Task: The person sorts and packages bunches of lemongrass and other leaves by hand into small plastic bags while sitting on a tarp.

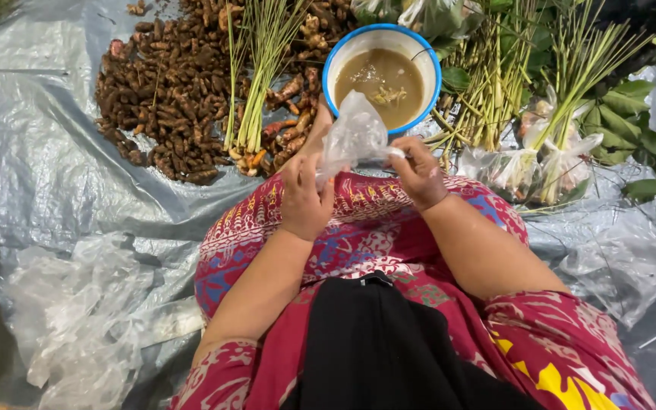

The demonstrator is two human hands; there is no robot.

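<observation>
Grey tarp [55,152], both hands [305,201] [417,173] pinching clear plastic bag [352,137], fingers closed

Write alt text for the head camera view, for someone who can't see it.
Seen from above, a seated person's left hand and right hand hold a clear plastic bag over their patterned red lap. Ahead on a grey tarp are a blue-rimmed bowl of brown liquid, a pile of brown roots and lemongrass stalks.

I see bare forearms with no sleeves reaching them, and both my left hand [305,199] and right hand [420,173] without rings or gloves. I wear a red patterned garment with blue, white and yellow motifs, plus a black cloth panel.
</observation>
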